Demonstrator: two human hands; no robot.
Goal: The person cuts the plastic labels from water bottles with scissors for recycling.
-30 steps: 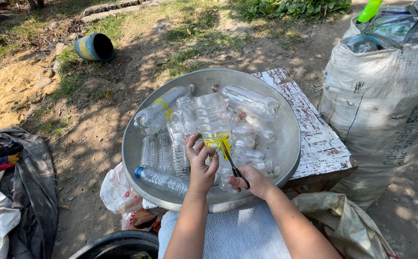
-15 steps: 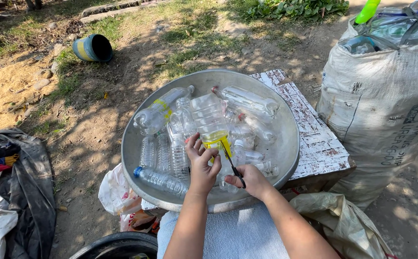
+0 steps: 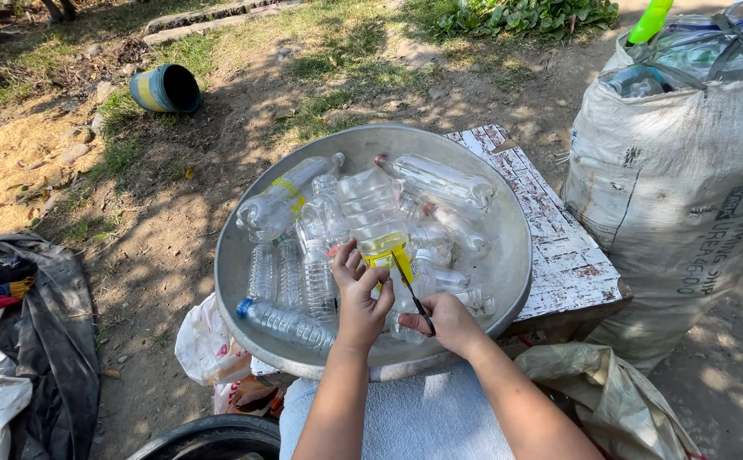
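While left hand grips the clear plastic bottle with yellow label, right hand clasps a thin black-handled blade — cut away from fingers.

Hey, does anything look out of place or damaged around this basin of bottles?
The blue and yellow bucket lies tipped on its side in the grass, away from everything else. The white board under the metal basin has badly flaking paint. The bottles are simply piled loosely.

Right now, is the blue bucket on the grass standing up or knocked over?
Knocked over. The blue bucket lies on its side on the grass, its dark open mouth facing sideways, not up.
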